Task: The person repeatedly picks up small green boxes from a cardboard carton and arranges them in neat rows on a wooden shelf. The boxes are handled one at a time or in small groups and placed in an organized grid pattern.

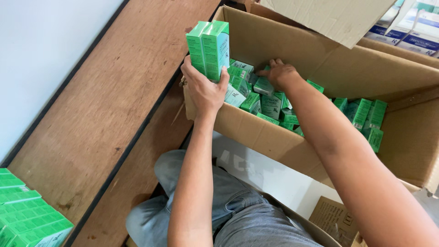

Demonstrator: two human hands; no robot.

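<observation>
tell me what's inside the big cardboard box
Inside the cardboard box lies a loose heap of small green cartons, more at its right side. The right hand reaches into them. Whatever lies under the top layer, and the box bottom, is covered.

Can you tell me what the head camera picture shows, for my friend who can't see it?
A person's left hand holds up two small green boxes, while the right hand reaches into a big cardboard carton full of them. More green boxes are stacked on a wooden shelf.

Bright, even daylight, no glare; soft shadow inside the cardboard box beyond the fingers; edges slightly stretched.
</observation>
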